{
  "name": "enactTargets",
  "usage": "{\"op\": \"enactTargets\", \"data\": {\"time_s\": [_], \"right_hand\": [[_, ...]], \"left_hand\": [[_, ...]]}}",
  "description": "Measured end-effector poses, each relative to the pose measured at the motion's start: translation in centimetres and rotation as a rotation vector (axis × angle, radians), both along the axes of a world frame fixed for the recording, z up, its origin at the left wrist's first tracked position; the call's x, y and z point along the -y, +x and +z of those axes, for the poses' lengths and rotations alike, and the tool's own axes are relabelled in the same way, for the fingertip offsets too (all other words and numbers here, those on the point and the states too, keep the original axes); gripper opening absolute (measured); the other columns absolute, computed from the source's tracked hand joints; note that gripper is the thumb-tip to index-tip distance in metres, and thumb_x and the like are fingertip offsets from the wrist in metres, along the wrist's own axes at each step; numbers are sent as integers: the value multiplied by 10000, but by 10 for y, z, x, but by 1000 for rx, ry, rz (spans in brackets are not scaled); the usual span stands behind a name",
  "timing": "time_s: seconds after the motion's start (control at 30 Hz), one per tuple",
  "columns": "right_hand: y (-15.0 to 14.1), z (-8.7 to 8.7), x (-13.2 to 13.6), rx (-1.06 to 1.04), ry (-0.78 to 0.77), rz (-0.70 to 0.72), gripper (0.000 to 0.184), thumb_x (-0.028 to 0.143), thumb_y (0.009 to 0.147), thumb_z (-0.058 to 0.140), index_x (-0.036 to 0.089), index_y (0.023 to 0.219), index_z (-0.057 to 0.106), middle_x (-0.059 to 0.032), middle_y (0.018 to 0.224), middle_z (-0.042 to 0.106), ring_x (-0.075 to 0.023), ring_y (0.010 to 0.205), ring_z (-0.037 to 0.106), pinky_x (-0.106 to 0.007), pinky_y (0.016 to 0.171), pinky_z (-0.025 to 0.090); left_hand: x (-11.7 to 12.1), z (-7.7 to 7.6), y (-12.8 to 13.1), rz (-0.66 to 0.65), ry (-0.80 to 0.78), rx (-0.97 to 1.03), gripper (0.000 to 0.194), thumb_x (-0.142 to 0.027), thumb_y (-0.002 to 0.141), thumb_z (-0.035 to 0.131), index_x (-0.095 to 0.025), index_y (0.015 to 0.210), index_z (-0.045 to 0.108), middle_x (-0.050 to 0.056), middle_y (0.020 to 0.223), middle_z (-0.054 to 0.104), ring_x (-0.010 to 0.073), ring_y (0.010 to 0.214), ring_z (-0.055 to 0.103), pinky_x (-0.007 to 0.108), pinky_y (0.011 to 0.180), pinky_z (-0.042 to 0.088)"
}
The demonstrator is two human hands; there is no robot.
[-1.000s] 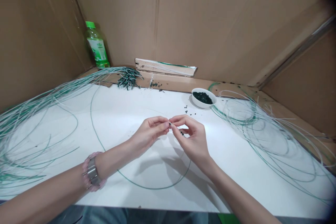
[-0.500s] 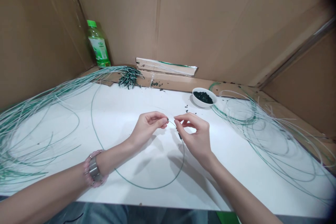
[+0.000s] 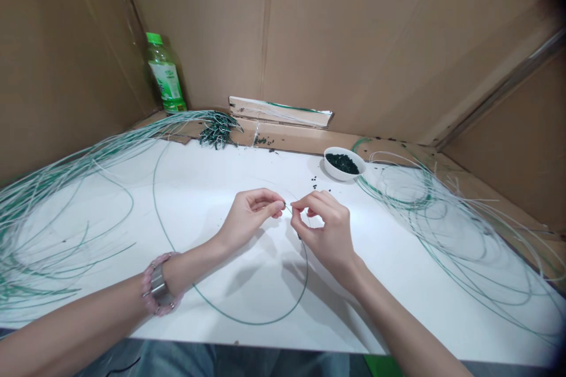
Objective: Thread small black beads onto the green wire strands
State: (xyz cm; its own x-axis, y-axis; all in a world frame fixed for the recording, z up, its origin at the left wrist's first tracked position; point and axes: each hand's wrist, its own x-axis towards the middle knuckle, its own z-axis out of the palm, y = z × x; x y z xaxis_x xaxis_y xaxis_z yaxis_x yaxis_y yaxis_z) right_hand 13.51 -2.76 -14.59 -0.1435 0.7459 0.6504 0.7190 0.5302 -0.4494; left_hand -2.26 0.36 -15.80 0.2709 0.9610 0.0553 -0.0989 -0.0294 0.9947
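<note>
My left grip is pressed together, thumb against fingertips, pinching the end of a thin green-and-white wire, and a short bare tip of it pokes out toward my other hand. My right grip sits just beside it, not touching, with the thumb and forefinger curled toward each other around a small gap. I cannot tell whether they hold anything. A tiny black piece sits on the wire just under my right palm. From there the wire drops in a wide loop across the white table, passing in front of my wrists and curving away to the left. A pink beaded bracelet with a metal band circles my left wrist. Beyond my hands, a white bowl of black pellets stands near the far edge, with a few loose pellets scattered nearby. Long bundles of the same wire sprawl to my left, and more loops lie to my right. A bunch of wire ends rests at the back, near a green-capped bottle against the cardboard wall.
</note>
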Motion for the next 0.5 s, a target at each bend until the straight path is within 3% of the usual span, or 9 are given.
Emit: {"op": "enactTargets", "data": {"time_s": [0.5], "right_hand": [[1, -4, 0, 59, 28, 53, 161, 113, 814, 501, 200, 757, 623, -35, 697, 619, -160, 673, 518, -280, 596, 455]], "left_hand": [[2, -1, 0, 8, 72, -51, 103, -243, 715, 679, -142, 725, 659, 18, 722, 653, 105, 645, 586, 211, 641, 485]]}}
